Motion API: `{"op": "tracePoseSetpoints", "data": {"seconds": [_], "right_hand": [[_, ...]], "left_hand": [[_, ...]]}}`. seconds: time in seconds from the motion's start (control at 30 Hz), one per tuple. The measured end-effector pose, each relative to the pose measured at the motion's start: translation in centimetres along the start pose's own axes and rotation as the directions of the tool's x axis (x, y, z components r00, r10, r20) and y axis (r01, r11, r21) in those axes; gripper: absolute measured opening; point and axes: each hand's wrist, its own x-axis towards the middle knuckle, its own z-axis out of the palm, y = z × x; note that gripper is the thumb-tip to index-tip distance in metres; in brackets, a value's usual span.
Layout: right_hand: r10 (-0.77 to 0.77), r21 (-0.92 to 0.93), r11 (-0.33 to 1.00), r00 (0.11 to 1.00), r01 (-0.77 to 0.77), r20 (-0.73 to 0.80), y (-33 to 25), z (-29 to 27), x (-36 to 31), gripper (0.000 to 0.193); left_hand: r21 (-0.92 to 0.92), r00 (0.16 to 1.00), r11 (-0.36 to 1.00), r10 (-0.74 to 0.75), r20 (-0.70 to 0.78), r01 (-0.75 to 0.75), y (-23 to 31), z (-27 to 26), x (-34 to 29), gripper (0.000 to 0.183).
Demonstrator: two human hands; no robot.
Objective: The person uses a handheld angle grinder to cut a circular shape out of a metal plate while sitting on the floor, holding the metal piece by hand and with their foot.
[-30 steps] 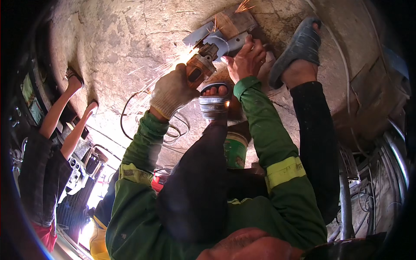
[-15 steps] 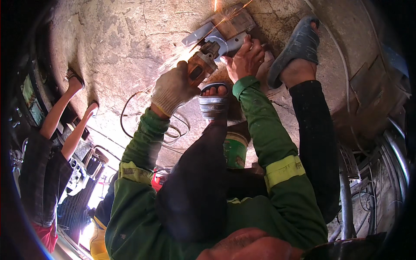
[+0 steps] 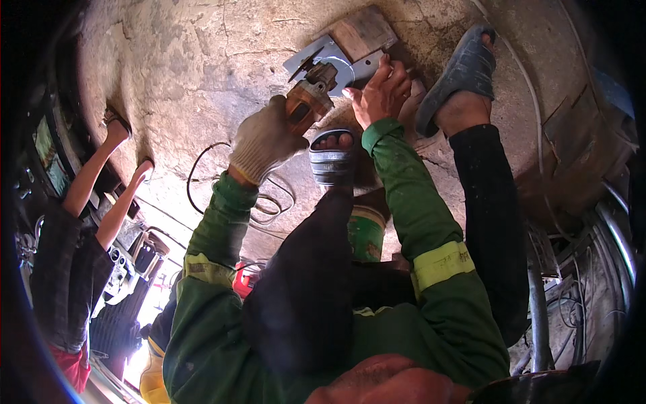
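Note:
In a white knit glove, my left hand [image 3: 268,138] is wrapped round the orange-brown body of an angle grinder [image 3: 306,106]. The grinder's thin dark disc [image 3: 307,65] stands edge-on over a flat grey metal plate [image 3: 321,53] with a curved line on it; whether disc and plate touch, I cannot tell. At the plate's right end, my bare right hand [image 3: 382,94] grips the metal, fingers bent and thumb pointing left. A rusty brown block [image 3: 364,32] lies against the plate's far side.
My sandalled feet [image 3: 332,158] flank the work. A black cord [image 3: 192,168] loops on the concrete floor at left, and a green bucket [image 3: 365,236] stands below my arms. Another person's legs [image 3: 91,175] are at far left. Metal pipes [image 3: 616,222] line the right.
The sparks have stopped. My left hand and the grinder have shifted slightly left, and the disc now shows clearly. My right hand stays at the plate.

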Motion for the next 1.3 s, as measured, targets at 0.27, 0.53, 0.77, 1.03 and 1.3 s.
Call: {"op": "tracePoseSetpoints", "data": {"seconds": [0.27, 0.53, 0.77, 1.03, 1.3], "right_hand": [[-0.031, -0.018, 0.999, 0.999, 0.030, -0.023, 0.2, 0.1, -0.3, 0.105], [0.004, -0.038, 0.999, 1.000, -0.004, 0.022, 0.0, 0.0, -0.2, 0.107], [-0.012, 0.041, 0.999, 1.000, 0.012, -0.006, -0.6, -0.8, -0.2, 0.107], [-0.013, 0.017, 1.000, 1.000, 0.013, 0.016, -0.1, -0.5, -0.2, 0.106], [-0.025, 0.064, 0.998, 1.000, 0.024, 0.016, 0.1, -0.2, -0.1, 0.106]], "left_hand": [[-0.019, 0.996, 0.996, -0.090, 0.027, 0.091, -1.9, -0.3, -2.6, 0.069], [-0.022, 0.996, 0.998, -0.064, 0.056, 0.066, -2.2, 0.3, -1.6, 0.068], [-0.002, 0.998, 1.000, -0.016, 0.065, 0.016, -1.4, 0.5, -0.4, 0.068], [0.009, 0.998, 1.000, -0.020, 0.066, 0.020, -1.1, 0.4, 0.0, 0.070], [0.013, 0.999, 1.000, 0.025, 0.038, -0.026, -1.3, 0.8, 0.3, 0.071]]}}
